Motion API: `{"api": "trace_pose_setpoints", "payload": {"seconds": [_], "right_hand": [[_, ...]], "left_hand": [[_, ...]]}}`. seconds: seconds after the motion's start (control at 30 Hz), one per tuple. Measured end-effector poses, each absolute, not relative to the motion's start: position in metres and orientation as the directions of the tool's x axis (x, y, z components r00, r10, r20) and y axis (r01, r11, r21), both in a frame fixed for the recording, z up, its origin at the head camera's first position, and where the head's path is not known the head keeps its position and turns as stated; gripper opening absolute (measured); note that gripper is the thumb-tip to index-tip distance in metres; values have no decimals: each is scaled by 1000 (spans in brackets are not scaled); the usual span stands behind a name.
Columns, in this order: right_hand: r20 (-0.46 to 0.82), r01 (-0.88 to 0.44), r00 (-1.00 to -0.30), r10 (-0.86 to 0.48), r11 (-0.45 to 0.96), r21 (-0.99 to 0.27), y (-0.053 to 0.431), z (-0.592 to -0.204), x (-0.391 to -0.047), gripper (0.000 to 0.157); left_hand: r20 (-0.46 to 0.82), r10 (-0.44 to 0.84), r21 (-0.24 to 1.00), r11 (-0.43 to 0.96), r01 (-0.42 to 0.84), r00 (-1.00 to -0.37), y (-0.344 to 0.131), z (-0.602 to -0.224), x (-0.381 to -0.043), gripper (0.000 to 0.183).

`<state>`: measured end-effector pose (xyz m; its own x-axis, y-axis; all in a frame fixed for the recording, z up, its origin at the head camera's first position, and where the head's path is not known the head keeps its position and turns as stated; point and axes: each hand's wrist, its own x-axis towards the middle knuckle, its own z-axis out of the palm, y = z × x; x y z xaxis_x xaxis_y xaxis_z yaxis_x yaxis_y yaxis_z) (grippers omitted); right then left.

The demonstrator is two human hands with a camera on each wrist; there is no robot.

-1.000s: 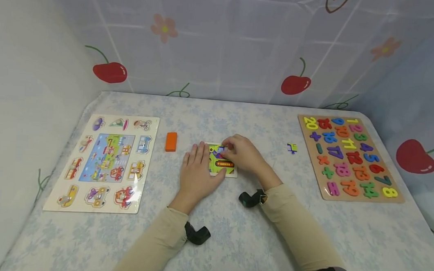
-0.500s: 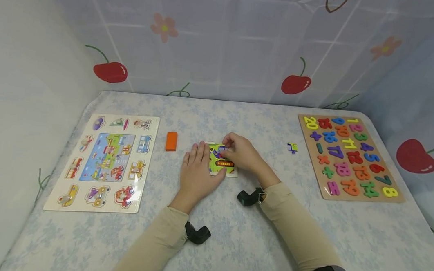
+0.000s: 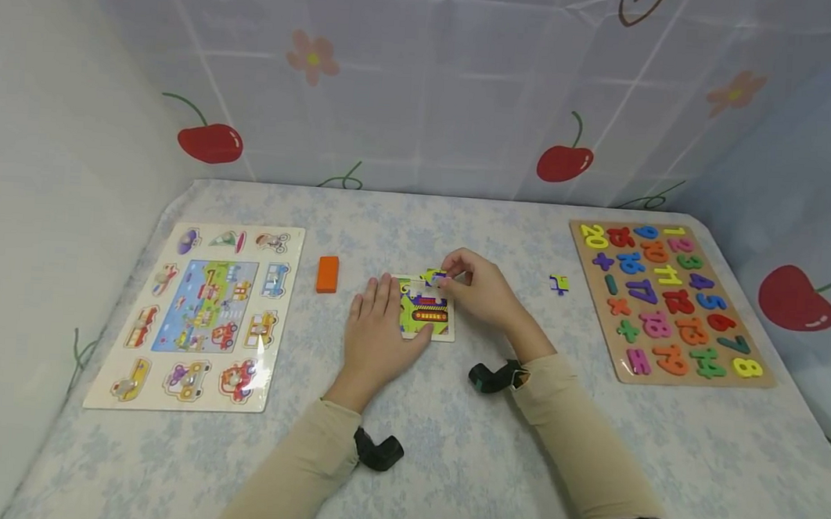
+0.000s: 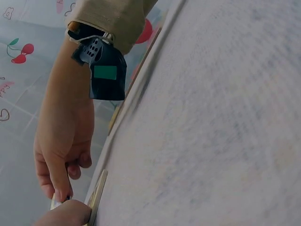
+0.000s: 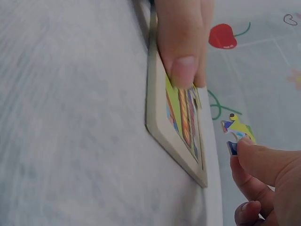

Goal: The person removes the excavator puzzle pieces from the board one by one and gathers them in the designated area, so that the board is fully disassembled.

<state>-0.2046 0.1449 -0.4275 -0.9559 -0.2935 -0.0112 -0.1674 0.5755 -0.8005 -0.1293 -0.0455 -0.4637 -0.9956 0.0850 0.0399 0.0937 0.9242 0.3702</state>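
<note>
A small square jigsaw puzzle [image 3: 441, 338] with a digger picture lies mid-table in a pale frame. My left hand [image 3: 379, 332] rests flat over its left side, fingers straight and thumb along the lower edge. Between thumb and fingertips, my right hand [image 3: 480, 290] pinches a yellow, blue and purple jigsaw piece [image 5: 241, 126] over the puzzle's upper right corner. Pale bare backing shows in the upper part of the frame. In the right wrist view, the held piece is raised off the board, with a round notch facing the frame. A second loose jigsaw piece [image 3: 558, 283] lies farther right on the cloth.
An orange block [image 3: 327, 274] sits left of the puzzle. A vehicle peg puzzle board [image 3: 116, 385] lies at the left, and a wooden number board [image 3: 598, 332] at the right. A curtain printed with cherries [image 3: 565, 163] hangs behind the table.
My right hand has lifted a jigsaw piece from the puzzle's upper part and drawn it slightly to the right, exposing pale backing. The left hand has stayed in place.
</note>
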Motion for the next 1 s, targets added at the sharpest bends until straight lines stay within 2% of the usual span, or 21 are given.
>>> {"api": "trace_pose_setpoints", "payload": {"seconds": [0.57,1.0], "right_hand": [[-87,-3,-993,-80,754,-657,245,-421,-212,26],[-140,55,-990,-29,828,-558,256,-423,-214,24]], "left_hand": [[37,85,393,915,93,-996,-47,-465,-129,97],[34,87,388,917,94,-996,-46,-465,-128,96]]}}
